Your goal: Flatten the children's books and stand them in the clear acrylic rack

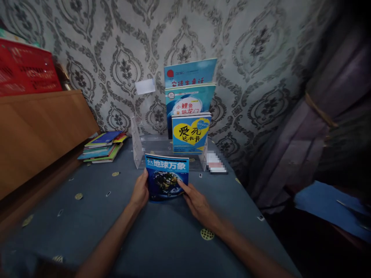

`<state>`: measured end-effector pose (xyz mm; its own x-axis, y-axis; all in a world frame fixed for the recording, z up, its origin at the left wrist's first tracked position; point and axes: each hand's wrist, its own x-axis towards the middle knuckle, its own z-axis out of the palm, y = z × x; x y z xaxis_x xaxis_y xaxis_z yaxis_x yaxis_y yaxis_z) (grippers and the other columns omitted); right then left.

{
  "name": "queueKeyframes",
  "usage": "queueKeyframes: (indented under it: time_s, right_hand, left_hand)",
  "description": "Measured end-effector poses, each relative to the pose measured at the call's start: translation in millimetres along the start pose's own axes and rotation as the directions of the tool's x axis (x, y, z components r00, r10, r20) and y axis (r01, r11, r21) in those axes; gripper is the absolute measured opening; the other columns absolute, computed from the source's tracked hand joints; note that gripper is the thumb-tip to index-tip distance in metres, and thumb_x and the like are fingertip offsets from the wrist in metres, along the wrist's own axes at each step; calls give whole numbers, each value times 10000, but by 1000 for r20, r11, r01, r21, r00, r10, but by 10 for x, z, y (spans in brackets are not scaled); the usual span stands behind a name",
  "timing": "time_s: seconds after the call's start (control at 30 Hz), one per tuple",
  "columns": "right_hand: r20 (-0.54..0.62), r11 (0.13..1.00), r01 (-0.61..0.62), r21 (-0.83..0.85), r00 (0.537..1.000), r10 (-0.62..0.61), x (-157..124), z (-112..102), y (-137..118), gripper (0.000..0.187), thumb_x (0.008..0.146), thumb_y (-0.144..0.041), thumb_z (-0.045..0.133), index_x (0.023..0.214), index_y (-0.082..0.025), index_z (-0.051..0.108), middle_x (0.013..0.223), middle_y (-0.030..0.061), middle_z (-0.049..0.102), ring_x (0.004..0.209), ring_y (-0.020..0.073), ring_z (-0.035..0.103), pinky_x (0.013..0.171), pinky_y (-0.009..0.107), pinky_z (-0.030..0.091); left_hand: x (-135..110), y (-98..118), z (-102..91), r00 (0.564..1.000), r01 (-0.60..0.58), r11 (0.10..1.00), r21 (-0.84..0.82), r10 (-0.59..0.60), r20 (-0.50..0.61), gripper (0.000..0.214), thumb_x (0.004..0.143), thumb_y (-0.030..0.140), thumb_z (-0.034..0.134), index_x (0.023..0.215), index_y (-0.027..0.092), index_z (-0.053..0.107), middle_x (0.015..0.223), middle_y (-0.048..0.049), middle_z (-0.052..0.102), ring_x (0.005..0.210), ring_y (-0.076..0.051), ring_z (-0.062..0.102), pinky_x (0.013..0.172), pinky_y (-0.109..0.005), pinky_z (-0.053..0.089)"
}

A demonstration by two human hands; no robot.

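Note:
Between my two hands is a dark blue book (165, 179) with a picture of the globe on its cover, tilted upright toward me. My left hand (141, 190) grips its left edge. On the right side, my right hand (194, 199) holds the lower edge, with a finger lying over the cover. Just behind it stands a clear tiered plastic book rack (138, 144). On the rack's right side are a blue book with a yellow heart (190, 135), a light blue book (203, 96) behind it, and a taller blue book (199, 69) at the back.
A stack of books (101, 148) lies left of the rack. A pixelated flat item (216, 164) lies at the rack's right. A wooden cabinet (43, 127) bearing a red box (27, 67) borders the left. Curtains (298, 135) hang at the right, near blue cloth (330, 204).

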<state>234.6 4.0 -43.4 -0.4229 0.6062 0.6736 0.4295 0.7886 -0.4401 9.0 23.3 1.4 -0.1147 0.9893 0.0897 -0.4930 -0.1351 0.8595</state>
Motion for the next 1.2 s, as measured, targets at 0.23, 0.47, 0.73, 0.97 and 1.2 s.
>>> queueKeyframes:
  time_s: [0.23,0.47,0.73,0.97,1.2]
  right_hand:
    - [-92,986,-136,95,985,145,-3,60,-52,418,1007,-189,404,1414,-278,430,1134,85,660,993,223,699,870,401,607]
    - [-89,902,-324,284,928,362,-21,116,-4,367,989,-273,482,1347,-223,417,1120,108,699,1046,240,705,921,441,589]
    - [-48,899,-305,315,941,335,91,-10,-59,410,978,-218,489,1387,-222,484,1133,95,721,1005,228,701,921,419,564]
    - [-164,920,-296,255,925,343,153,-62,129,340,946,-185,486,1278,-211,551,1139,99,711,1039,227,686,935,415,552]
    - [-199,935,-286,211,924,328,205,-27,385,289,917,-175,489,1195,-198,563,1079,101,722,1013,239,690,910,424,555]
  left_hand:
    - [8,43,-3,1000,14,1000,-5,-14,-3,536,707,639,795,949,162,774,1000,-89,796,1168,-307,673,1064,-438,487]
    - [3,165,-177,999,-23,963,268,14,34,571,736,717,718,805,150,724,770,-31,727,792,-189,662,764,-295,516]
    - [6,391,-160,996,-75,852,517,39,80,602,720,751,692,641,165,581,581,41,471,527,-99,439,410,-187,366]
    - [118,299,105,987,-159,859,487,121,110,583,753,734,671,820,156,682,743,-8,588,687,-145,559,493,-212,515]
    - [297,105,202,950,-308,755,579,276,145,532,807,729,626,766,199,637,655,18,530,594,-147,533,542,-254,462]
